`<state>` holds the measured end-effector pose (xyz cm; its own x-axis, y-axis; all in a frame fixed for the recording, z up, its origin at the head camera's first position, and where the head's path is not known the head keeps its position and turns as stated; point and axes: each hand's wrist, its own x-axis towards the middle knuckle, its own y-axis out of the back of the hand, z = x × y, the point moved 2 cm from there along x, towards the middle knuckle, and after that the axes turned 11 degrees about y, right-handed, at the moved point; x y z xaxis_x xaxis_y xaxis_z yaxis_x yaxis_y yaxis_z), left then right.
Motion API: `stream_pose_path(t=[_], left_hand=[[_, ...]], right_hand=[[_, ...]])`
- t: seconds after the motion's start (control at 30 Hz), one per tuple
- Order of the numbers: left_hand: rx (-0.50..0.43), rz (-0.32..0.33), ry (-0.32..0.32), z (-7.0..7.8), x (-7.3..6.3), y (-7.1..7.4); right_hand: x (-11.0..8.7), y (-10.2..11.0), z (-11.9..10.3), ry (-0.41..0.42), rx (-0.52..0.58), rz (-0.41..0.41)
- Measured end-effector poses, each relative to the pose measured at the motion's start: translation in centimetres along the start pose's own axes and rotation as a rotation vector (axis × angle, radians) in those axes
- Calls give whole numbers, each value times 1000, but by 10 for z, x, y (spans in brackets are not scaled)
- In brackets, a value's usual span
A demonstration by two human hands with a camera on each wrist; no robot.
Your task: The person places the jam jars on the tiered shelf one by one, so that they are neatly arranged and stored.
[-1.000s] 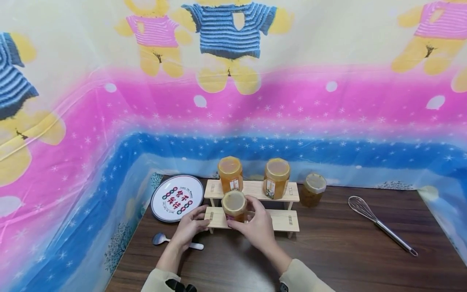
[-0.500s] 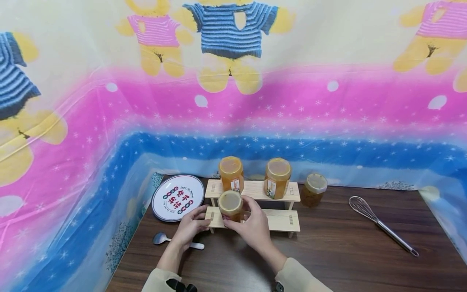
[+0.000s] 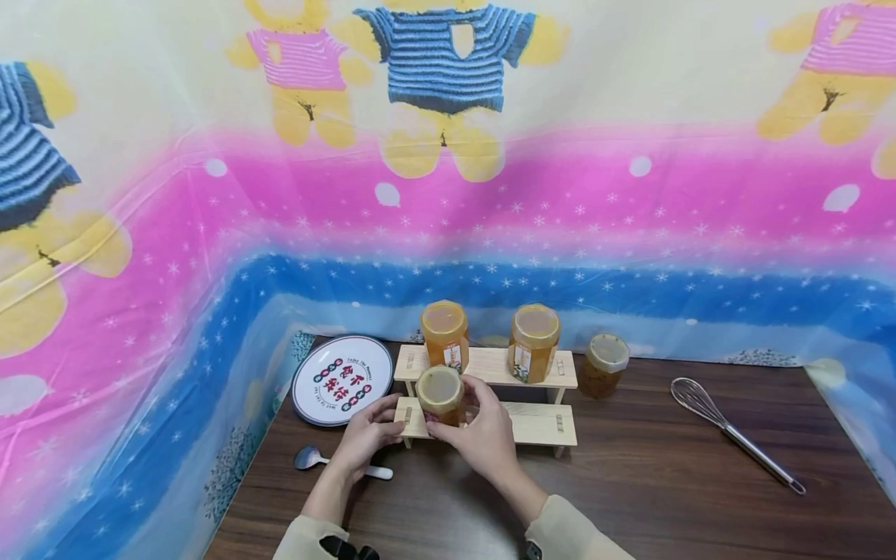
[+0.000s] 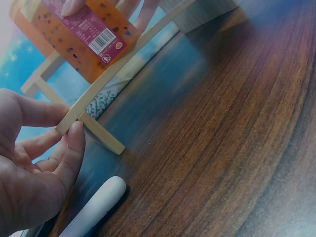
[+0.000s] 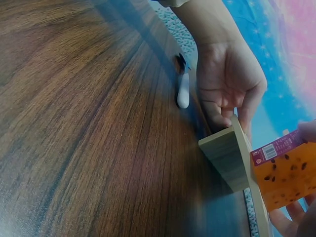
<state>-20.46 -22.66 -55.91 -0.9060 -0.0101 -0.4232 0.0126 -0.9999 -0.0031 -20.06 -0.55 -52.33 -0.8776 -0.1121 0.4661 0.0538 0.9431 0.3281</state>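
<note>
My right hand grips a jar of orange jam with dark seeds and a purple label. That jar stands on the lower step of a two-tier wooden rack, near its left end, as the left wrist view shows. At the same end, my left hand pinches the board's edge between thumb and fingers. Two amber jars, one on the left and one on the right, stand on the upper step. The right wrist view shows the held jar's base against the board.
Right of the rack stands another dark-filled jar. A whisk lies farther right. To the left are a white printed plate and a spoon beside my left hand. A patterned cloth hangs behind the table.
My right hand has moved the jar slightly left along the lower step. The left hand has stayed at the rack's left end.
</note>
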Motion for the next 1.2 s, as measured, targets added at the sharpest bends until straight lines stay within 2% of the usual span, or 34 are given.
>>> stream_pose_path(t=[0.27,0.57,0.9,1.2], left_hand=[[4,-1,3,-1,0,-1],[10,-7,10,-2,1,-2],[1,1,13,-1,-1,-1],[9,-3,19,-1,0,0]], right_hand=[[0,3,-2,-31,-3,-28],[-6,11,-2,-70,58,-33],[-18,31,6,-76,115,8],[-31,57,13,-69,82,75]])
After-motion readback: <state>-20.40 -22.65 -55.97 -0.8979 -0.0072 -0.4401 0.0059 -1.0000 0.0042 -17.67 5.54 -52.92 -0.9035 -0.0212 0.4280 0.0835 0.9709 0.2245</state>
